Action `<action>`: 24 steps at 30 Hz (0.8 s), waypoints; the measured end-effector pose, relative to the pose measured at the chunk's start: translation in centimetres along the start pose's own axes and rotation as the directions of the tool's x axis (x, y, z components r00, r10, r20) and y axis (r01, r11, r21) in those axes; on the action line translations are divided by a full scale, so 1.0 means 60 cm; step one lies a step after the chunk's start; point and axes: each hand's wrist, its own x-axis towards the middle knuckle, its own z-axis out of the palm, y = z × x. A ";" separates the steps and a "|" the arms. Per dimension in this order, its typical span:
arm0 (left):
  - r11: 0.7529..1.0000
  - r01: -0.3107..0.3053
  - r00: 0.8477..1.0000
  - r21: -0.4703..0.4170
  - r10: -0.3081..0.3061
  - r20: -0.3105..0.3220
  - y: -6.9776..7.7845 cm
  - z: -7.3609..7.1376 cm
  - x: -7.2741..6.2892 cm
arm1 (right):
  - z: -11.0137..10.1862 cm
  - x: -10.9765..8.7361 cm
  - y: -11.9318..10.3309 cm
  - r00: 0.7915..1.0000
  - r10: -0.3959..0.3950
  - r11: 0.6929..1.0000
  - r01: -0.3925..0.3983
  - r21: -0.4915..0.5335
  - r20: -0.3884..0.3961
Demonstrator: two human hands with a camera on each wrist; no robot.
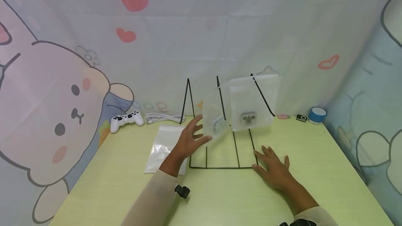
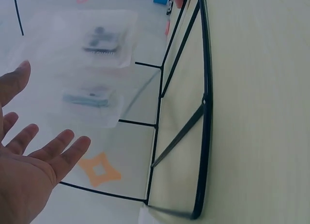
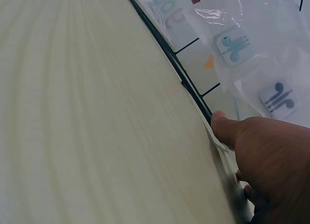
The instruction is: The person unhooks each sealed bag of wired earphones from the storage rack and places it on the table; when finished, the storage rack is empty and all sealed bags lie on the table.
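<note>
A black wire rack (image 1: 220, 167) with tall upright loops stands on the table. Two translucent plastic bags lean in it: the left bag (image 1: 211, 109) is tilted, while the right bag (image 1: 243, 95) faces me more squarely. Each contains a small case with an earphone picture, clearest in the right wrist view. My left hand (image 1: 188, 139) is spread beside the left bag's edge; in the left wrist view its fingers (image 2: 68, 158) appear apart from the bag. At the rack's front right corner, my right hand (image 1: 274, 170) has spread fingers, its thumb (image 3: 220, 125) touching the wire.
Another plastic bag (image 1: 160, 149) lies flat left of the rack, partly behind my left forearm. Along the back are a white game controller (image 1: 127, 120), a coiled white cable (image 1: 163, 117), a pink block (image 1: 282, 117), a small black device (image 1: 301, 118) and a blue roll (image 1: 317, 115).
</note>
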 end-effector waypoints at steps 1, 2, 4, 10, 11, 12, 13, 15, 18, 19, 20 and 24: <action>1.000 0.019 1.000 0.001 -0.019 -0.011 0.000 0.003 0.001 | 0.000 0.000 0.000 1.000 0.000 1.000 0.000 0.000 0.000; 1.000 0.031 0.999 0.001 -0.031 -0.020 -0.001 0.006 0.002 | 0.000 0.000 0.000 1.000 0.000 1.000 0.000 0.001 0.000; 0.999 0.051 0.998 -0.004 -0.052 -0.035 -0.002 0.010 0.004 | 0.000 0.000 0.000 1.000 -0.001 1.000 0.001 -0.002 0.000; 0.999 0.039 0.996 -0.028 -0.041 -0.081 -0.006 0.020 0.012 | 0.000 -0.001 0.001 1.000 0.002 1.000 -0.002 -0.009 -0.007; 0.999 0.031 0.995 -0.038 -0.034 -0.090 -0.007 0.021 0.014 | 0.000 -0.001 0.001 1.000 0.003 1.000 -0.003 -0.011 -0.007; 0.999 0.021 0.995 -0.049 -0.026 -0.099 -0.008 0.023 0.016 | 0.000 -0.002 0.001 1.000 0.004 1.000 -0.004 -0.012 -0.007; 0.998 0.014 0.994 -0.060 -0.021 -0.105 -0.009 0.025 0.018 | 0.000 -0.002 0.002 1.000 0.005 1.000 -0.005 -0.011 -0.006; 0.997 0.002 0.993 -0.074 -0.011 -0.115 -0.009 0.029 0.021 | 0.001 -0.002 0.002 1.000 0.007 1.000 -0.007 -0.007 -0.001; 0.994 -0.020 0.992 -0.106 0.006 -0.128 -0.009 0.034 0.025 | 0.001 -0.002 0.002 1.000 0.006 1.000 -0.006 0.003 0.004; 0.992 -0.028 0.991 -0.120 0.012 -0.133 -0.008 0.036 0.026 | 0.001 -0.001 0.002 1.000 0.004 1.000 -0.004 0.004 0.004; 0.990 -0.040 0.990 -0.135 0.021 -0.140 -0.008 0.037 0.028 | 0.001 -0.001 0.001 1.000 0.004 1.000 -0.004 0.005 0.004; 0.978 -0.088 0.986 -0.190 0.058 -0.159 -0.006 0.040 0.033 | -0.001 -0.001 0.000 1.000 0.005 1.000 -0.005 -0.005 -0.003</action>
